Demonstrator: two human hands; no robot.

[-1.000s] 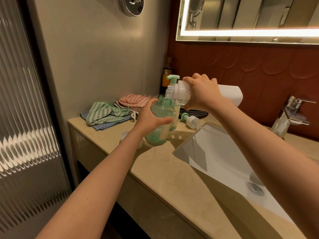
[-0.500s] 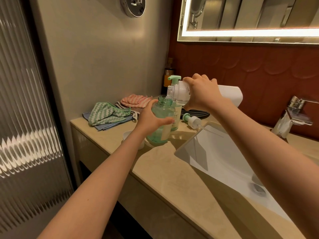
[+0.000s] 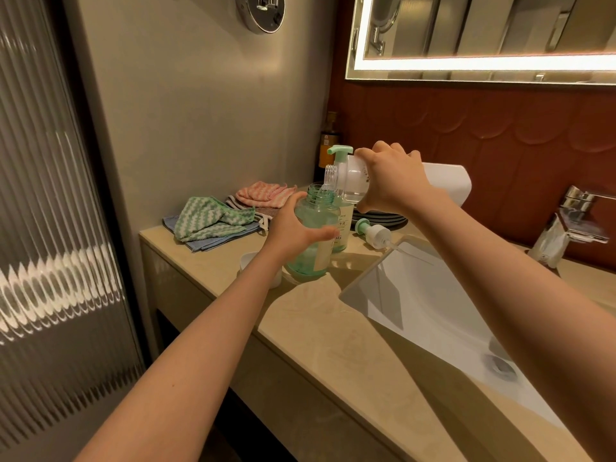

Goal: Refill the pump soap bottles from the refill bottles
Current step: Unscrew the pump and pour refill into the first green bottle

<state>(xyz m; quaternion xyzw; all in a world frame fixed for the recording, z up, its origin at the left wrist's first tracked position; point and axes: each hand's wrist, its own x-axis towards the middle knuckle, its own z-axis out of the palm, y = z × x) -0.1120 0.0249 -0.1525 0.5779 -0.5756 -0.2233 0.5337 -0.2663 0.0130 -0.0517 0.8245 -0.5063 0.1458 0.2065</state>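
My left hand [image 3: 293, 233] grips a round green translucent soap bottle [image 3: 311, 228] that stands open-necked on the counter. My right hand [image 3: 393, 181] holds a white refill bottle [image 3: 446, 181] tipped almost level, its clear neck [image 3: 328, 180] over the green bottle's mouth. Behind them stands a second pump bottle with a green pump head [image 3: 340, 155] and a pale label. The removed pump cap [image 3: 373, 233], green and white, lies on its side by the sink's corner.
Folded cloths, green-striped [image 3: 210, 218] and pink [image 3: 263, 193], lie at the counter's back left. Dark plates [image 3: 383, 219] sit behind the bottles. The white sink [image 3: 433, 305] fills the right, with a chrome faucet [image 3: 573, 225]. A small white cup [image 3: 253, 261] is under my left wrist.
Both hands and bottles keep the same pose; only my head has shifted slightly, so the scene has slid a little in the frame.
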